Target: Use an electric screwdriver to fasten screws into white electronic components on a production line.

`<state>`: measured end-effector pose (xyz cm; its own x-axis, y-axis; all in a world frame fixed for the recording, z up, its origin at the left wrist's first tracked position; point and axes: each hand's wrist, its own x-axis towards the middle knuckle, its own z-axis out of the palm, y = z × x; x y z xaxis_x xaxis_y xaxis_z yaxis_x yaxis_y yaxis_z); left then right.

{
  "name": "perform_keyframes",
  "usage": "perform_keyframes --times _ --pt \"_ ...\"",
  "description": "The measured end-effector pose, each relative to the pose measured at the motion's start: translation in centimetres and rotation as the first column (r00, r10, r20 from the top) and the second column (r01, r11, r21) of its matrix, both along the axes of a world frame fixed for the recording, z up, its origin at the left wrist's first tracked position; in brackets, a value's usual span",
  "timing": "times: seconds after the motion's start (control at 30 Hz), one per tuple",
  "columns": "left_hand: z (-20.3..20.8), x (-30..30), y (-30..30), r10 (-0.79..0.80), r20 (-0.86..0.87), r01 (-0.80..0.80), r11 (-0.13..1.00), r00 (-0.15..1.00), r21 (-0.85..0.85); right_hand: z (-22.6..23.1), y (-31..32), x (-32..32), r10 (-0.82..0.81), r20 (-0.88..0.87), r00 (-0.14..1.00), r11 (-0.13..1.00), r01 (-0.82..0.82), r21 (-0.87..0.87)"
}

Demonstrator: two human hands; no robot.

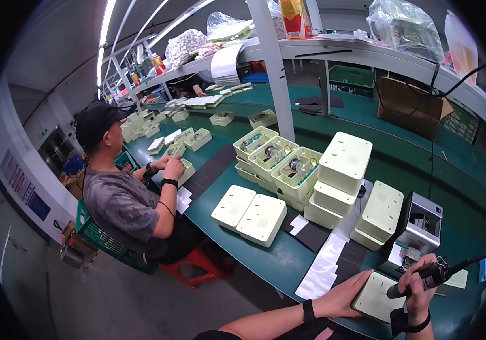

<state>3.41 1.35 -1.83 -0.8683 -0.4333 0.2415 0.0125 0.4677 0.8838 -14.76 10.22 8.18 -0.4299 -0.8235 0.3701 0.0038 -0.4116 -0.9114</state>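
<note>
My right hand (pixel 420 285) is wrapped round a black electric screwdriver (pixel 433 276), held tilted with its tip at the top of a pale green plastic box (pixel 376 297). A cable runs from the tool's rear end to the right edge. My left hand (pixel 346 296) grips the same box by its left side, fingers along the far part and thumb nearer me. The box lies with its flat, holed face up at the bench's near edge. Whether the tip sits in a hole is too small to tell.
Pale boxes stand stacked ahead (pixel 344 158), beside open boxes with wired parts (pixel 295 170). Two closed boxes (pixel 250 214) lie left of white label sheets (pixel 323 266). A silver machine (pixel 422 222) stands right. A co-worker (pixel 121 187) sits left, handling a box. A post (pixel 274 73) rises ahead.
</note>
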Motion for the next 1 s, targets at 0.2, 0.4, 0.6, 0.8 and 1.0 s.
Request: perform_keyframes --times 0.2,0.4,0.6,0.8,1.0 --pt "0.0 -1.4 0.4 -0.08 -0.09 0.082 0.996 0.993 0.022 0.5 1.3 -0.7 -0.076 0.1 0.992 0.997 0.075 0.009" --pt "1.5 -0.6 -2.5 -0.028 -0.049 0.026 0.999 0.998 -0.029 6.5 -1.8 -3.0 -0.095 0.032 0.995 0.98 0.099 -0.173" --pt "1.5 -1.4 -1.0 0.012 0.118 -0.006 0.999 0.993 -0.053 8.2 -3.0 -5.5 -0.307 -0.152 0.94 0.946 0.285 -0.152" --pt "1.1 -1.0 -0.3 0.019 0.12 -0.008 0.996 0.993 -0.087 6.7 -3.8 -5.3 -0.28 -0.149 0.948 0.96 0.28 -0.023" --pt "1.2 -0.8 -0.2 0.018 0.126 -0.009 0.997 0.992 -0.072 6.9 -2.5 -0.9 -0.133 -0.077 0.988 0.991 0.134 0.001"
